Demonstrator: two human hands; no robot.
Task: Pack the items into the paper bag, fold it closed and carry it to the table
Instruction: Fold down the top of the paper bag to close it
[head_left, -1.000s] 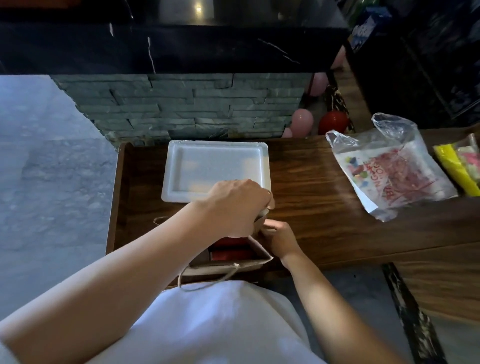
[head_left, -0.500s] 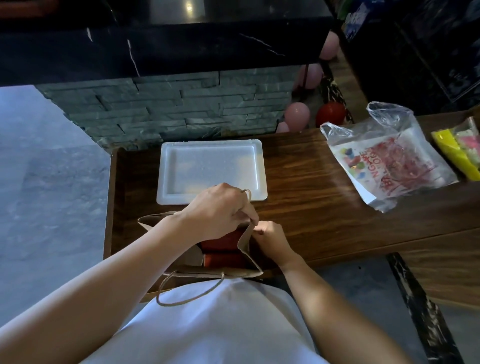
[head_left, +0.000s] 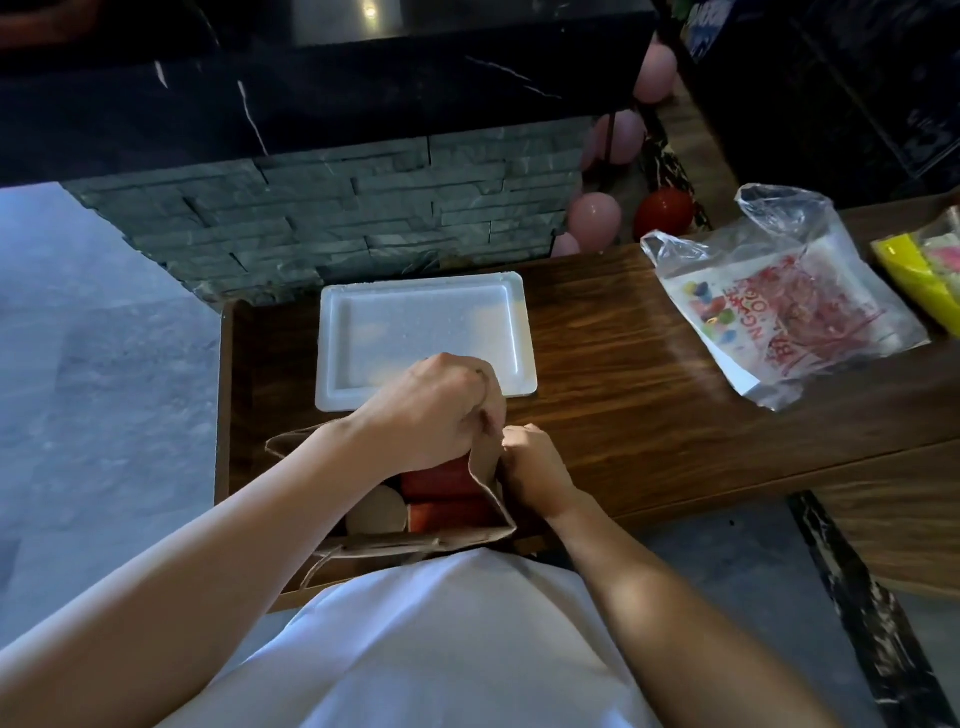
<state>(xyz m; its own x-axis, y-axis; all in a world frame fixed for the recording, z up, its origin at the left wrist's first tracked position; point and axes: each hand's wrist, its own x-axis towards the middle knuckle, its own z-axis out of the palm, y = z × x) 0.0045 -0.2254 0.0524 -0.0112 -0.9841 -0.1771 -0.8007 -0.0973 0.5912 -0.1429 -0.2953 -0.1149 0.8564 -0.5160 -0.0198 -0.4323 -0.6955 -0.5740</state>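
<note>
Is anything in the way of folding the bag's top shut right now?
Nothing foreign is. The left hand reaches into the open mouth of the bag, and the right hand pinches its right edge. The red items sit below the rim. The tray lies behind, apart from the bag.

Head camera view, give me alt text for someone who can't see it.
Both hands, left hand and right hand, pinch the top edge of an open brown paper bag on a wooden counter, with red items inside. An empty white foam tray lies just beyond; a plastic bag lies to the right.
</note>
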